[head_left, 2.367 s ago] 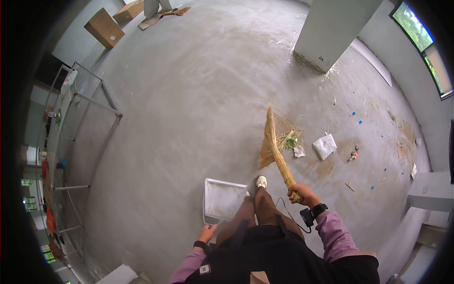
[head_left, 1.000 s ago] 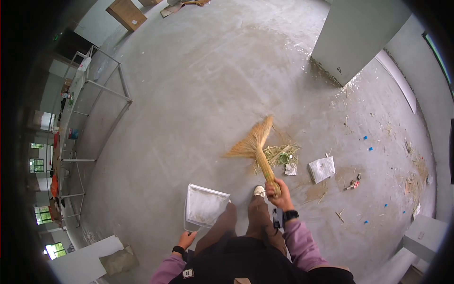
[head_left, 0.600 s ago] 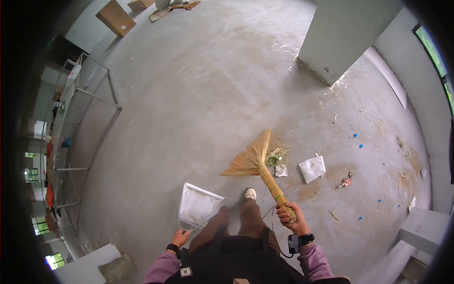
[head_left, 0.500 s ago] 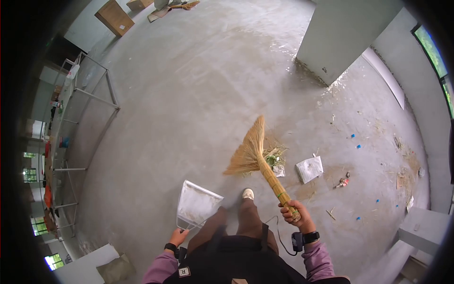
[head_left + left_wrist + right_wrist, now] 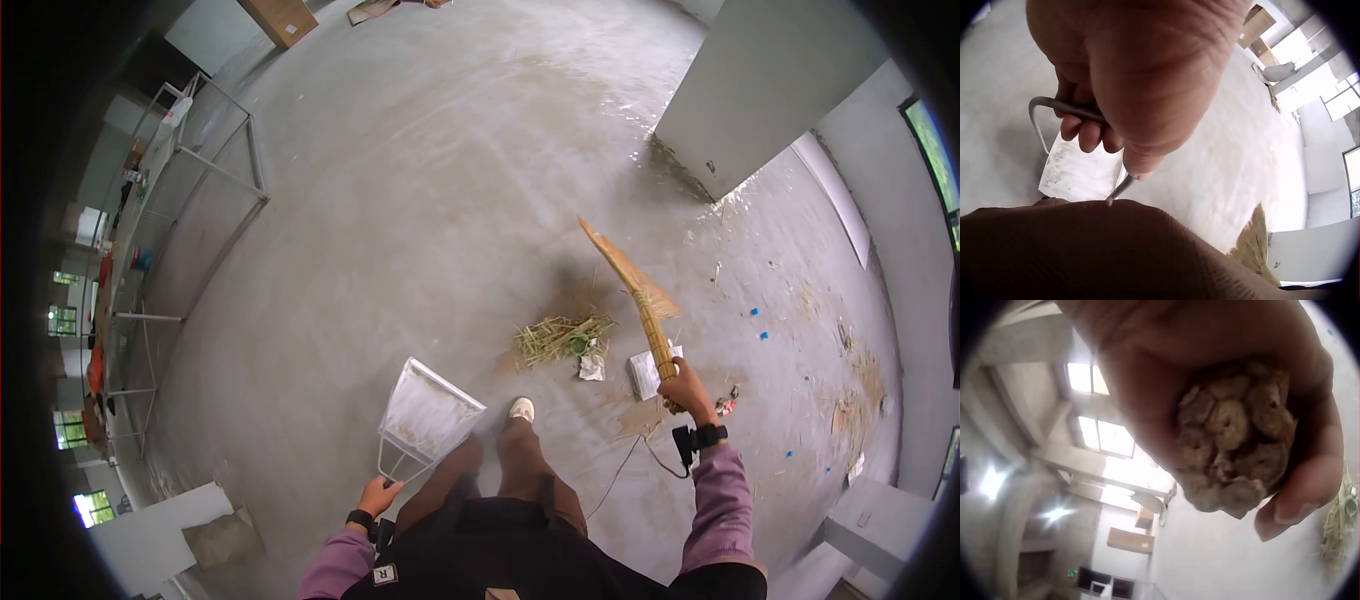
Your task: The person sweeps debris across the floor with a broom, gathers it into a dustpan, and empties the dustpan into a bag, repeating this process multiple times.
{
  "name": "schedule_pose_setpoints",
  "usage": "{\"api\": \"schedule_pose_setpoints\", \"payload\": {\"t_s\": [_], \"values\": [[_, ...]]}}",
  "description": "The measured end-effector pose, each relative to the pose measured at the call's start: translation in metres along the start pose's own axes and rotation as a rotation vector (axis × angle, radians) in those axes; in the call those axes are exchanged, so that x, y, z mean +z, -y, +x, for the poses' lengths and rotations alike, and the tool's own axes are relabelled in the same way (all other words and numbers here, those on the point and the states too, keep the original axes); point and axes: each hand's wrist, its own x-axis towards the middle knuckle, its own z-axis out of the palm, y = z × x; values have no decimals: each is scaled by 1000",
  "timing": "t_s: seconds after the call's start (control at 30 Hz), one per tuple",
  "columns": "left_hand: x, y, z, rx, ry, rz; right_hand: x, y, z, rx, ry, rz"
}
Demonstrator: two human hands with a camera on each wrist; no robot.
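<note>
My right hand (image 5: 688, 392) grips a straw broom (image 5: 650, 318) by its bound handle, off to the right; the broom's head slants up and left, seen nearly edge-on. In the right wrist view my fingers curl round the handle's cut stalk ends (image 5: 1232, 434). My left hand (image 5: 378, 495) holds a white dustpan (image 5: 430, 405) by its bent metal handle (image 5: 1085, 112), in front of my left leg. Some pale dust lies in the pan. On the floor ahead of my shoe is a heap of straw (image 5: 550, 340) with a green scrap in it and crumpled white paper (image 5: 592, 368) at its edge.
A white packet (image 5: 645, 375) lies partly behind the broom handle. Blue bits (image 5: 757, 312), a red-and-white scrap (image 5: 726, 405) and loose straw are scattered at right. A square pillar (image 5: 770, 95) stands at upper right, a metal-framed table (image 5: 225, 172) at left.
The broom has swung right, away from the straw heap, which now shows fully; its head has turned from spread to nearly edge-on. The dustpan has turned a little and its handle shows more.
</note>
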Motion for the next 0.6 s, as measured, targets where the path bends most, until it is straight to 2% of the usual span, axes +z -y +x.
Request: {"api": "schedule_pose_setpoints", "payload": {"t_s": [0.07, 0.13, 0.2, 0.23, 0.37, 0.43, 0.5, 0.6], "values": [[-1, -2, -4, -12, 21, -3, 10, -26, 36, -84, -52, -91], [-1, -4, -7, -26, 39, -10, 33, -72, 82, -30, -44, -161], [2, -5, -9, -20, 19, -24, 55, -96, 90, -6, -48, -181], [2, -4, -11, -19, 7, -34, 57, -67, 58, 27, -26, -240], [14, 18, -8, -16, 31, -35, 100, -101, 19, -4, 25, -286], [23, 23, -6, -21, 61, -62, 100, -69, -30, 102, 130, -248], [33, 29, -2, -10, 73, -79, 119, -119, -31, -56, 104, -327], [46, 47, 1, -12, 95, -104, 117, -105, -69, -2, 187, -368]]}}
